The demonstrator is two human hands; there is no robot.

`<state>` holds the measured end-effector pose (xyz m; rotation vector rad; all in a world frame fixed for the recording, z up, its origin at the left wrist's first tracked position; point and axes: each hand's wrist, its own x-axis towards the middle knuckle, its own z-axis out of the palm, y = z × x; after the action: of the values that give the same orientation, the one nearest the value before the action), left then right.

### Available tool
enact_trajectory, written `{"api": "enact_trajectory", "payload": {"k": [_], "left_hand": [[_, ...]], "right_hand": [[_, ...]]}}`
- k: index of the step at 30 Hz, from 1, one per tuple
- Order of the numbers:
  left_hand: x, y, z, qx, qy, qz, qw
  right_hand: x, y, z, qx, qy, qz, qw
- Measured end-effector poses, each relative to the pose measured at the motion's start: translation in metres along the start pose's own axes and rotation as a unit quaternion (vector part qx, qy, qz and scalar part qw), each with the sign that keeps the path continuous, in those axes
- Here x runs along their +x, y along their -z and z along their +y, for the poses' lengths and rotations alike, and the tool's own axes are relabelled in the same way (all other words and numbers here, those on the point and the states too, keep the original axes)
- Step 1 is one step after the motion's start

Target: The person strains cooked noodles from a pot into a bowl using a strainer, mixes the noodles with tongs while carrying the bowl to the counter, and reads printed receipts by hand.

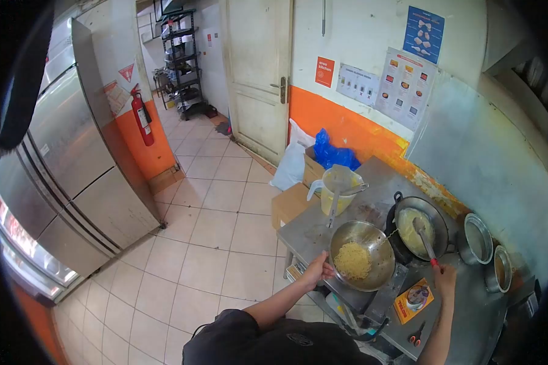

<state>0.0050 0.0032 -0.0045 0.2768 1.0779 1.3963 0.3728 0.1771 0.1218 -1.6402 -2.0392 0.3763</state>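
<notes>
My left hand point(316, 271) grips the near-left rim of a wide steel bowl point(380, 248). Yellow noodles point(352, 261) lie in a heap inside it. My right hand point(446, 277) is closed round the red-ended handle of a metal spatula point(426, 241). The spatula's head rests in pale, creamy contents point(413, 228) in a dark two-handled wok point(439, 220), right of the bowl. What the pale contents are, I cannot tell. Below the wok, an orange packet point(413, 301) and a pair of scissors point(416, 334) lie on the steel worktop point(304, 226).
Behind the bowl stands a clear jug point(341, 181) with a strainer across its top. Two metal pots point(476, 238) are by the wall at right. Cardboard boxes point(289, 205) and a blue bag point(332, 152) sit beyond the table. A steel fridge point(73, 152) is at left.
</notes>
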Motion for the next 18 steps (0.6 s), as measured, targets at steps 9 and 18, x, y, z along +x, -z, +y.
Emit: {"api": "enact_trajectory", "payload": {"k": [9,18], "left_hand": [[0.004,0.004,0.0,0.007,-0.002,0.006,1.0],[-0.004,0.012,0.001,0.065,-0.005,0.018,0.998]], "right_hand": [[0.016,0.077,-0.025,-0.062,0.097,0.079,0.99],[-0.004,0.143,-0.102,-0.087,0.0,0.075,0.993]]}}
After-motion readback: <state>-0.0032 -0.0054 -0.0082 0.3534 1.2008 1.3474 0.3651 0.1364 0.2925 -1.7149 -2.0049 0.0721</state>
